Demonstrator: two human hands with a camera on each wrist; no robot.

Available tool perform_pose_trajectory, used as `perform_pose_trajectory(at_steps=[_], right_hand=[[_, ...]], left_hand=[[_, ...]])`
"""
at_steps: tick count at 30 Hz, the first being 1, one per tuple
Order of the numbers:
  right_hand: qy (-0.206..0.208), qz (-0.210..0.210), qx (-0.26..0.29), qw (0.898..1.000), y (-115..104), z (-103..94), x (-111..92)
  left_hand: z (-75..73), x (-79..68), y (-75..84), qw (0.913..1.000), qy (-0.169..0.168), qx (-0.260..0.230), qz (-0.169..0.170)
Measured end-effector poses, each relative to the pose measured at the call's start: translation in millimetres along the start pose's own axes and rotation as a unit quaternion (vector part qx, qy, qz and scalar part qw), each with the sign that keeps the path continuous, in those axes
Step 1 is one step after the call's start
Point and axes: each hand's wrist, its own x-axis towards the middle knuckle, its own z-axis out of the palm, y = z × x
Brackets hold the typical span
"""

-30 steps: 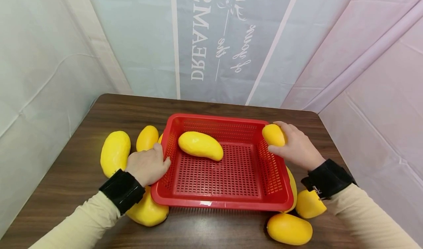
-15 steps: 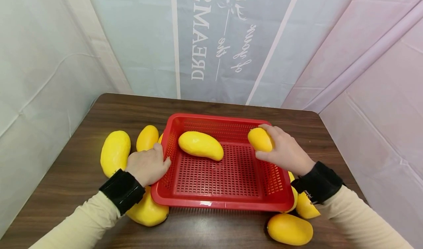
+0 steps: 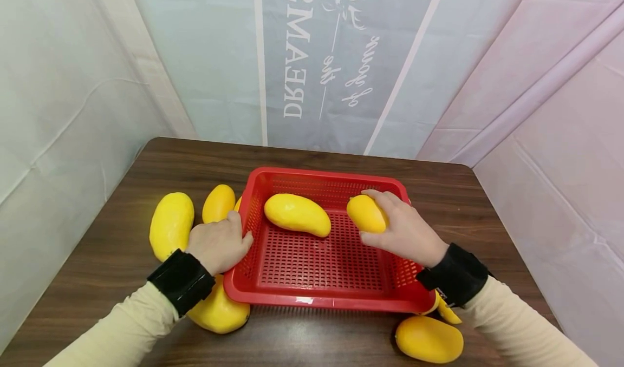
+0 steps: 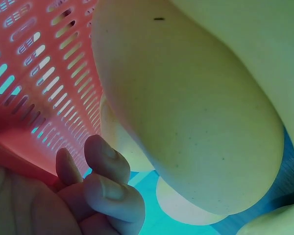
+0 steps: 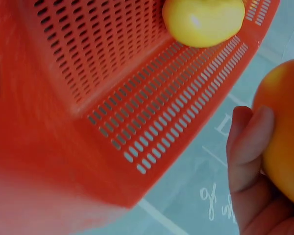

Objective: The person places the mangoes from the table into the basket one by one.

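My right hand holds an orange-yellow mango over the right part of a red plastic basket. In the right wrist view, fingers curl against that mango. A longer yellow mango lies in the basket toward the back left. On the left side, my left hand grips the basket's rim, thumb inside. The left wrist view has the curled fingers beside the slotted basket wall, with a large mango close by.
Left of the basket lie several mangoes, among them a large one, a smaller one and one at the front. At the front right sits another mango, with more partly hidden by the right wrist. A wooden table bears everything.
My right hand has carried the mango leftward from the basket's right rim to over its inside. The left hand and the basket have stayed put.
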Motion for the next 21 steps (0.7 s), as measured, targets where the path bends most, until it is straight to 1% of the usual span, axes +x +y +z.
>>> perform_pose_trajectory(at_steps=[9,13,21], right_hand=[[-0.006,-0.014,-0.002,1.000,-5,16.7,6],[-0.002,-0.021,-0.001,1.000,-6,23.8,10],[0.016,-0.062,-0.012,0.998,-7,39.4,16]], left_hand=[[0.5,0.1,-0.4,1.0000,0.003,0.000,0.002],[0.6,0.4,-0.3,1.0000,0.003,-0.001,0.002],[0.7,0.5,-0.5,1.0000,0.003,-0.004,0.001]])
